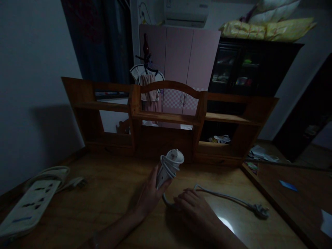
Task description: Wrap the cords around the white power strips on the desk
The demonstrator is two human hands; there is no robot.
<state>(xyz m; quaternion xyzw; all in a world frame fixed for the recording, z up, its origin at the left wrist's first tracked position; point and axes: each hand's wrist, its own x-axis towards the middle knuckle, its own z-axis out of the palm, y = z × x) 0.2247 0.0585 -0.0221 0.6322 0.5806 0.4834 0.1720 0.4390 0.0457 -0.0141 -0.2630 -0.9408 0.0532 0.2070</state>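
My left hand [151, 188] grips a white power strip [169, 166] with a rounded end, tilted up above the table. Several turns of its pale cord are wound round the upper part. Close by on the right, my right hand [193, 209] has its fingers curled round the cord, palm down, low over the tabletop. From it the loose cord [223, 194] runs right along the table to a grey plug [260, 211]. What lies under my right palm is hidden.
At the left on the wooden table [103, 193] lies another white power strip [32, 204] with coiled cord and plug. A wooden shelf unit [166, 119] stands along the back. To the right, a lower brown surface [293, 200] bears a blue card [288, 185] and papers.
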